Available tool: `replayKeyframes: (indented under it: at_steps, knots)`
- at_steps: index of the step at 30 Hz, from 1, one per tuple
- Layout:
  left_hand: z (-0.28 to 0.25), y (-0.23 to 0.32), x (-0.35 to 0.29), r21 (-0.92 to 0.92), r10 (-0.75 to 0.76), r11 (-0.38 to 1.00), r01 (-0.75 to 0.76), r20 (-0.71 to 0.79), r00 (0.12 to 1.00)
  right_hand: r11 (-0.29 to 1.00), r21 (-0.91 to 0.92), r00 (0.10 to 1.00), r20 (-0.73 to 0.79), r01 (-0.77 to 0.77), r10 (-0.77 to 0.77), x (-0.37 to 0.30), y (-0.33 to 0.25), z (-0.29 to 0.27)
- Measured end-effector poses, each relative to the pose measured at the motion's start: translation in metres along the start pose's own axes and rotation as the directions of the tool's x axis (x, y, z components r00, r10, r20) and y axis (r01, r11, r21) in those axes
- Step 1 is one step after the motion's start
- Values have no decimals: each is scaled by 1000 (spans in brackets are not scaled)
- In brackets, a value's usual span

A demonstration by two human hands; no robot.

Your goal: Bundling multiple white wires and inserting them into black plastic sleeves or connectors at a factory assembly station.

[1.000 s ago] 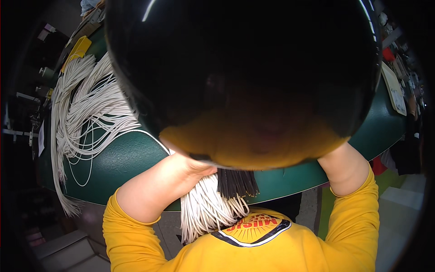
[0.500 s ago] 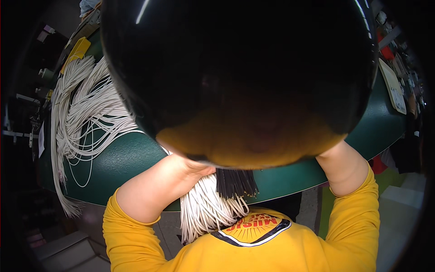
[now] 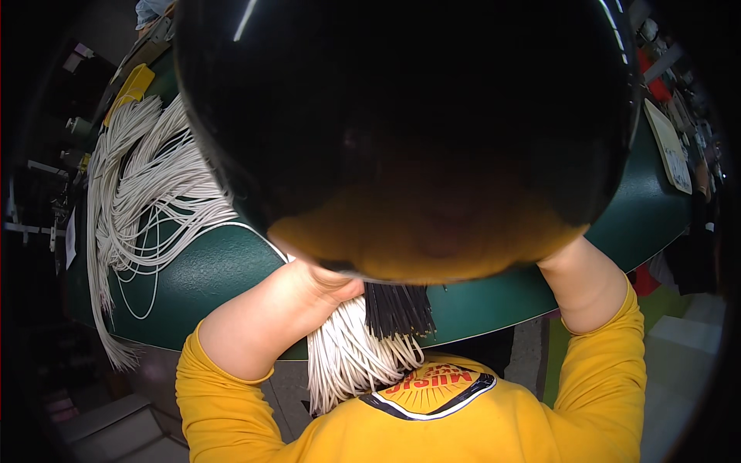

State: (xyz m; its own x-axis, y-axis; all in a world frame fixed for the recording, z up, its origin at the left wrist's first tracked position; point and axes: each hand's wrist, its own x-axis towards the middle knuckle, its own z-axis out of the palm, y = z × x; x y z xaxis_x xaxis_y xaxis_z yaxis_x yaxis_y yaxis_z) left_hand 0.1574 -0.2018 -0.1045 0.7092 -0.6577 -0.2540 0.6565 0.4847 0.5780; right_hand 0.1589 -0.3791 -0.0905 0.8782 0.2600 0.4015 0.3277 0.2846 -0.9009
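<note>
left hand (image 3: 320,282) still on white cords (image 3: 351,359).

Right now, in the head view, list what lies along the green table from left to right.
Yellow tray → loose heap of white cords → left hand on a bundle of white cords → black cords → right forearm → pale board. A dark round shape hides the middle.
</note>
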Motion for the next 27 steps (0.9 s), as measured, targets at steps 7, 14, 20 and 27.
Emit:
replayKeyframes:
  at_steps: [7,14,20,27]
  knots:
    - [-11,-5,-2,-41,1,999,-7,-139,990,912,112,917,113,-395,383,9,-28,10]
    - [0,-1,1,89,7,996,-3,-46,999,921,113,925,128,-372,358,4,-29,13]
    - [0,-3,1,116,-19,993,21,-20,1000,904,101,908,107,-416,406,10,-30,0]
    - [11,2,-1,114,4,993,0,-28,1000,883,189,903,117,-429,414,7,-19,2]
